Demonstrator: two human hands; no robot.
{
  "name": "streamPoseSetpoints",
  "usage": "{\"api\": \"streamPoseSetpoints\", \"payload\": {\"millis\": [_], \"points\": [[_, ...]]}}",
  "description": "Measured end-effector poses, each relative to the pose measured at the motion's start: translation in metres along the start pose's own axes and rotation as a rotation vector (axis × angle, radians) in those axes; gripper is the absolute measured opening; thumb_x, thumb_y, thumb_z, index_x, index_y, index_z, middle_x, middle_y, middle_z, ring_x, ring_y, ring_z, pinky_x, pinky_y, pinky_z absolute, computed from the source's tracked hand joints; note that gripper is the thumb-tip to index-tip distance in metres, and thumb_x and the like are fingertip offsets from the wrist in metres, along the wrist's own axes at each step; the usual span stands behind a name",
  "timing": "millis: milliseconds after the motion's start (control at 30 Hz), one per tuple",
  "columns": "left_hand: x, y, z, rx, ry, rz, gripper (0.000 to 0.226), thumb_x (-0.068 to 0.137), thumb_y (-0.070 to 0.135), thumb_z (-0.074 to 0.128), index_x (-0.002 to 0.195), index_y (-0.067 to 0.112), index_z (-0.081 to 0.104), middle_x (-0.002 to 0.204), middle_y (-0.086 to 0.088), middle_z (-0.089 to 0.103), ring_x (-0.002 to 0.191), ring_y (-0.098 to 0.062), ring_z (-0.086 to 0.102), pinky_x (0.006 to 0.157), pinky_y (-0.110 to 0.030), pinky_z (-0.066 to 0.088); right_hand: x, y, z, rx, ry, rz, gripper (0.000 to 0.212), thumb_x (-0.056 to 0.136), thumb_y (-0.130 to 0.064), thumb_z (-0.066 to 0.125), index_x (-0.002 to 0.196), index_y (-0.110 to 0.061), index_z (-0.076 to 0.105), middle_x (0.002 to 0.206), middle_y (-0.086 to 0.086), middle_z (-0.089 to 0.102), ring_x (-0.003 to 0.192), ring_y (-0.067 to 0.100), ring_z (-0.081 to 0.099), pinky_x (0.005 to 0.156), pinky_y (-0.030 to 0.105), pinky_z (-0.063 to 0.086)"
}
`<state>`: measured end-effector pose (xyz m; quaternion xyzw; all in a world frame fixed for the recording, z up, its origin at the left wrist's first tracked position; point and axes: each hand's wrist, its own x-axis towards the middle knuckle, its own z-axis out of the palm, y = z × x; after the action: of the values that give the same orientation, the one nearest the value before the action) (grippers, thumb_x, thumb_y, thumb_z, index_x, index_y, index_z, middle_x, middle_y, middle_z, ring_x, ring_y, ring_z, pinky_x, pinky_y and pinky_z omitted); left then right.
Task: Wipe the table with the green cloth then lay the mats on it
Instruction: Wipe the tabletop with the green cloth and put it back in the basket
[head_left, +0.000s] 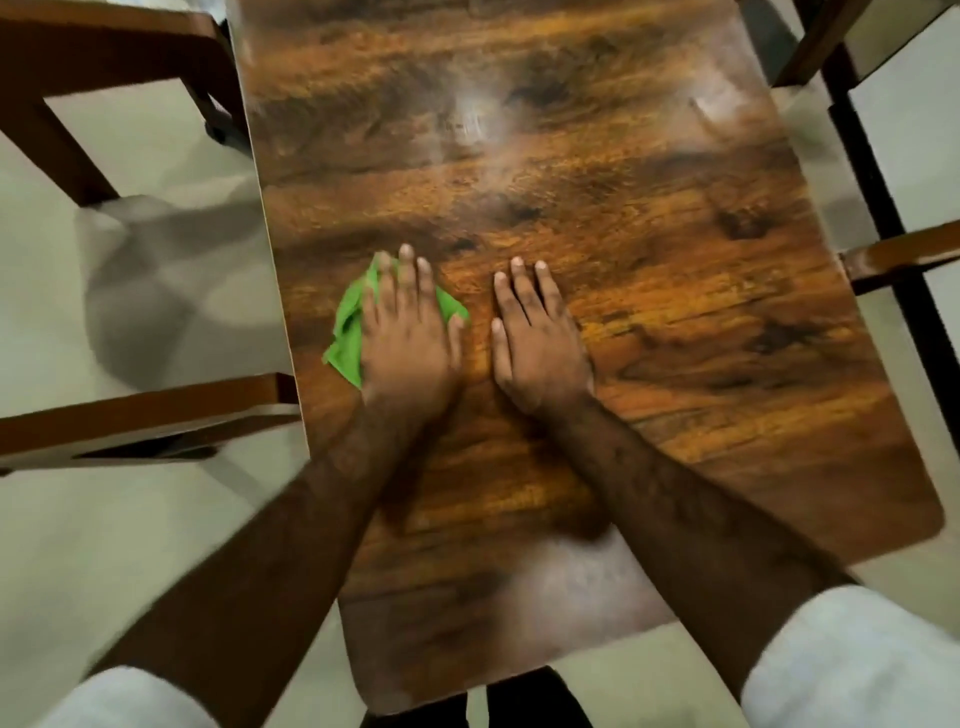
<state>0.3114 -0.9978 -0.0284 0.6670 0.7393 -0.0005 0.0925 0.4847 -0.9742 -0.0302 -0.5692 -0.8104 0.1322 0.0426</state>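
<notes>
A brown wood-grain table (649, 312) fills the middle of the view. My left hand (410, 332) lies flat on a crumpled green cloth (349, 332) near the table's left edge, pressing it against the top; the cloth sticks out to the left of the hand and beside the thumb. My right hand (540, 338) rests flat on the bare tabletop just to the right, fingers together, with nothing under it. No mats are in view.
Wooden chairs stand around the table: one at the top left (104, 78), one at the left (135, 415), one at the right (898, 254). Pale floor (130, 545) surrounds the table. The table's near edge is at the bottom.
</notes>
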Motion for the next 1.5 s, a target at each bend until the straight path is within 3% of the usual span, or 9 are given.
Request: {"api": "streamPoseSetpoints", "payload": {"millis": [200,367,433,600,767,967,1200,1333,1500], "points": [[-0.139,0.062,0.033,-0.069,-0.008,0.195,0.081,0.112,0.050,0.040,0.174,0.004,0.014,0.184,-0.018,0.001,0.171,-0.036,-0.003,0.135,-0.059,0.012,-0.007,0.009,-0.006,0.332,0.072,0.043,0.062,0.115,-0.039,0.030,0.163,-0.007,0.051,0.174,0.011,0.043,0.168,0.029,0.025,0.135,0.046,0.025],[-0.134,0.023,-0.011,-0.606,0.072,0.092,0.081,0.103,0.013,0.046,0.175,0.008,0.010,0.185,-0.007,-0.002,0.172,-0.023,-0.003,0.138,-0.053,-0.007,-0.066,-0.021,-0.012,0.229,-0.017,-0.011,0.061,0.114,-0.043,0.032,0.163,-0.013,0.053,0.174,0.008,0.043,0.165,0.029,0.032,0.133,0.050,0.028],[-0.129,-0.017,-0.015,-0.437,0.179,-0.015,0.077,0.099,0.013,0.042,0.174,0.007,0.023,0.184,-0.008,0.013,0.171,-0.025,0.009,0.138,-0.052,0.001,-0.101,-0.049,-0.004,0.189,-0.011,-0.027,0.062,0.112,-0.046,0.039,0.165,-0.015,0.050,0.177,0.007,0.039,0.166,0.032,0.028,0.129,0.053,0.029],[-0.127,-0.056,0.012,-0.332,0.046,-0.093,0.068,0.114,0.043,0.029,0.172,0.007,0.030,0.183,-0.009,0.018,0.170,-0.028,0.011,0.138,-0.052,0.009,-0.166,-0.098,0.025,0.096,-0.099,-0.098,0.077,0.108,-0.054,0.045,0.175,-0.020,0.028,0.186,0.007,0.004,0.172,0.035,-0.007,0.134,0.058,0.016],[-0.127,-0.054,0.013,-0.311,0.067,-0.096,0.069,0.116,0.047,0.025,0.172,0.007,0.029,0.183,-0.007,0.017,0.171,-0.024,0.009,0.138,-0.051,0.009,-0.227,-0.046,0.035,0.041,-0.067,-0.217,0.069,0.112,-0.059,0.044,0.175,-0.035,0.027,0.186,0.000,0.012,0.172,0.034,0.003,0.127,0.058,0.032],[-0.128,-0.051,0.017,-0.243,0.058,-0.095,0.074,0.115,0.053,0.025,0.173,0.007,0.026,0.184,-0.008,0.016,0.171,-0.026,0.009,0.138,-0.048,0.008,-0.257,0.091,-0.001,-0.084,-0.091,0.189,0.066,0.111,-0.068,0.022,0.173,-0.053,0.002,0.186,-0.006,-0.009,0.170,0.043,-0.009,0.126,0.073,0.021],[-0.126,-0.053,0.017,-0.183,0.027,-0.100,0.094,0.106,0.074,0.030,0.176,0.013,0.015,0.184,-0.004,0.006,0.171,-0.024,0.001,0.138,-0.045,0.004,-0.266,0.209,-0.041,0.015,-0.006,0.631,0.071,0.107,-0.066,0.019,0.174,-0.047,0.017,0.186,0.005,0.010,0.168,0.048,0.004,0.127,0.077,0.023],[-0.124,-0.051,0.020,-0.197,0.015,-0.111,0.099,0.102,0.078,0.025,0.175,0.012,0.016,0.184,-0.003,0.003,0.170,-0.020,-0.003,0.138,-0.044,0.002,-0.249,0.144,-0.015,0.052,0.016,0.630,0.071,0.107,-0.058,0.027,0.175,-0.037,0.024,0.184,0.014,0.016,0.166,0.053,0.007,0.125,0.077,0.028],[-0.123,-0.055,0.023,-0.213,0.016,-0.102,0.102,0.100,0.080,0.025,0.175,0.010,0.020,0.184,-0.002,0.005,0.170,-0.020,-0.001,0.138,-0.044,0.002,-0.257,-0.029,0.040,0.081,-0.020,0.130,0.069,0.097,-0.057,0.054,0.163,-0.035,0.054,0.176,0.010,0.039,0.161,0.053,0.030,0.119,0.063,0.037]]}}
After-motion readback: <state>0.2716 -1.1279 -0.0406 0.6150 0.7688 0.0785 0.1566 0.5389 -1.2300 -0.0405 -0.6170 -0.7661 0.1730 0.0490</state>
